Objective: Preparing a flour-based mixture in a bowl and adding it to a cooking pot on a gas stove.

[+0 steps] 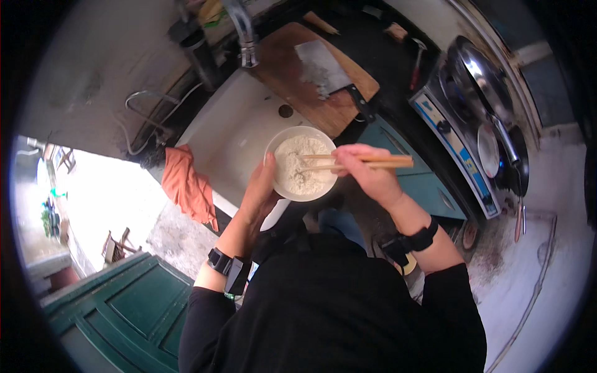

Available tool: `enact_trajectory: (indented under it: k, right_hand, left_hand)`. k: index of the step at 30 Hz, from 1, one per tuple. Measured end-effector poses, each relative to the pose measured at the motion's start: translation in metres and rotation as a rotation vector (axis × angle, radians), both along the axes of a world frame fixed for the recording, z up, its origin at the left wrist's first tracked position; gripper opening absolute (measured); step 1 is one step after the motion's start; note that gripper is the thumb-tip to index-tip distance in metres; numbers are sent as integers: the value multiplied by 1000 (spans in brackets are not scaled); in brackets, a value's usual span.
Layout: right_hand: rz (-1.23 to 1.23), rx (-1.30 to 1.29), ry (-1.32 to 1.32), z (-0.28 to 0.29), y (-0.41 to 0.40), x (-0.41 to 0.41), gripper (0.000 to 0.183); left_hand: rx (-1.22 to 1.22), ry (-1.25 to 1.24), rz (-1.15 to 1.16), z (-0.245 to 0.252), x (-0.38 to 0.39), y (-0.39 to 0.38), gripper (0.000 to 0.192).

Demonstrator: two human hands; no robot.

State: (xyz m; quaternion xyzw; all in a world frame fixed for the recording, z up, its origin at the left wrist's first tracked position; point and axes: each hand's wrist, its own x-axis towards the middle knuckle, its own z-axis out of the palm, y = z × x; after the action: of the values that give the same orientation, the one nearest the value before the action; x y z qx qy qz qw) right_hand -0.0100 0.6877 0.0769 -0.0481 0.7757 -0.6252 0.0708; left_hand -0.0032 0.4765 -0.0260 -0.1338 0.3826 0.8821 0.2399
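My left hand (262, 183) grips the left side of a white bowl (304, 197), its thumb over the rim and the other fingers largely hidden. A pale, lumpy, flour-like powder (305, 179) fills much of the bowl. In my right hand (366, 172) is a pair of wooden chopsticks (389, 161), their tips down in the powder. The bowl is held up over the near right edge of a white sink (233, 135).
A wooden cutting board (280, 46) lies across the sink corner, bearing a cleaver (326, 65) with chopped white bits. Above the sink stands a faucet (247, 42). An orange cloth (189, 186) drapes its left edge. To the right is a gas stove (457, 149) with a wok lid (485, 77).
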Motion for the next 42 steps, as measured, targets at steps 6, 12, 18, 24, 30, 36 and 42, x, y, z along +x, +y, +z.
enact_trajectory:
  k: [6, 12, 18, 24, 30, 36, 42]
  right_hand:
    - [-89, -23, -62, 4, 49, 52, 16]
    - [-256, -49, 5, -3, 93, 59, 19]
    - [-275, -2, -10, -7, 155, 138, 17]
    - [-400, 54, -92, -8, 259, 181, 19]
    - [-338, 247, 191, 1, 327, 212, 11]
    - [-479, 247, -130, -17, 370, 264, 11]
    - [-639, 133, -24, -35, 351, 252, 15]
  left_hand:
    - [26, 2, -53, -3, 7, 34, 55]
    - [1, -6, -198, 9, 27, 87, 57]
    - [39, 1, -305, 0, 57, 165, 55]
    - [71, -96, -463, -22, 95, 250, 54]
    - [36, -110, -615, -28, 127, 326, 54]
    - [65, -86, -650, -40, 132, 374, 56]
    - [6, -17, -672, -35, 118, 412, 52]
